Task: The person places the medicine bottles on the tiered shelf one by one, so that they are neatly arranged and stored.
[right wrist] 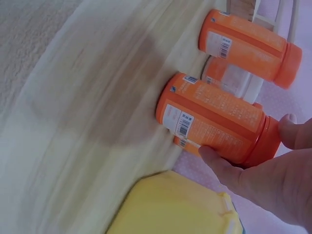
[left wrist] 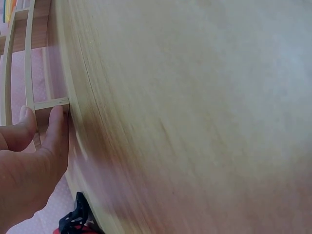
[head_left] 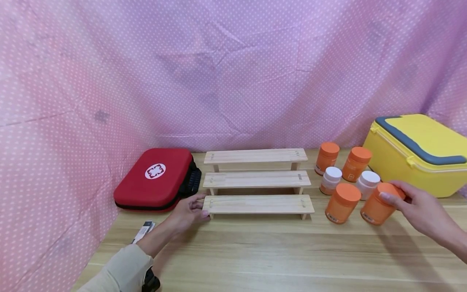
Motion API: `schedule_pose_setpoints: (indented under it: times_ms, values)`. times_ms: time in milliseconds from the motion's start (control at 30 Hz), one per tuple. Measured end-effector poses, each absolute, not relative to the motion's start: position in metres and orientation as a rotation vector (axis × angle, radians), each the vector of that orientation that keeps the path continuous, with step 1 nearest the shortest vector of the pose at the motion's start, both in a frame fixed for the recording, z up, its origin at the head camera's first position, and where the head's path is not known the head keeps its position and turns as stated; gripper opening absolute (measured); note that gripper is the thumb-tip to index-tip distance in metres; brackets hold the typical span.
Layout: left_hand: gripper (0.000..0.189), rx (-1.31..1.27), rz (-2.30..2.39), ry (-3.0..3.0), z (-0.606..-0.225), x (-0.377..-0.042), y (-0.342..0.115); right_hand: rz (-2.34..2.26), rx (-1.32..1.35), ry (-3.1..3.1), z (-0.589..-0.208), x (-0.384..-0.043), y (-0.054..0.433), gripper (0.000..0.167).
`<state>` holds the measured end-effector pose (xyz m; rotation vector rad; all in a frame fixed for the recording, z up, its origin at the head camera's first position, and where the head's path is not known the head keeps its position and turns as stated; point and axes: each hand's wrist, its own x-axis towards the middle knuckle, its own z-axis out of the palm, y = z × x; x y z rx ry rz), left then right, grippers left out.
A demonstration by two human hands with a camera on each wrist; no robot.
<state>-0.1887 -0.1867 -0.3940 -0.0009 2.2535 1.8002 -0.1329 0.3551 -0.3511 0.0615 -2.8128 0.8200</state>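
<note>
A wooden three-tier rack (head_left: 258, 204) stands mid-table. My left hand (head_left: 187, 213) is at the left end of its lowest tier; thumb and fingertips grip the end by the short leg (left wrist: 45, 114). At the right, my right hand (head_left: 423, 207) holds an orange jar (head_left: 377, 209) by its orange lid, thumb on one side and fingers on the other. Whether its base touches the table cannot be told. Beside it stands a matching orange jar (head_left: 342, 207). Behind are two white-lidded jars (head_left: 331, 181) and two more orange-lidded jars (head_left: 355, 165), all upright.
A red first-aid case (head_left: 155, 178) lies left of the rack. Close to my left forearm is a small white and black item (head_left: 144, 231), partly covered. A yellow box (head_left: 419, 162) with a grey-edged lid stands right of the jars. Pink dotted cloth (head_left: 233, 81) hangs behind.
</note>
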Motion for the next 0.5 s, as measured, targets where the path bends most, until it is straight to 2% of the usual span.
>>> schedule_pose_setpoints:
  times_ms: [200,233,300,367,500]
  values:
    - [0.055,0.003,1.814,2.241,-0.393,-0.188,-0.187,0.821,0.075,-2.724,-0.326,-0.132,0.360,0.037]
    - [0.055,-0.006,1.817,2.238,-0.394,-0.188,-0.187,0.860,0.089,-2.690,-0.320,-0.132,0.362,0.029]
    - [0.055,-0.018,1.816,2.238,-0.393,-0.188,-0.187,0.906,0.106,-2.641,-0.307,-0.134,0.361,0.029]
    - [0.055,-0.041,1.820,2.232,-0.393,-0.188,-0.186,1.002,0.154,-2.555,-0.293,-0.136,0.360,0.015]
    - [0.056,-0.068,1.803,2.243,-0.392,-0.188,-0.185,1.159,0.314,-2.388,-0.263,-0.146,0.349,0.034]
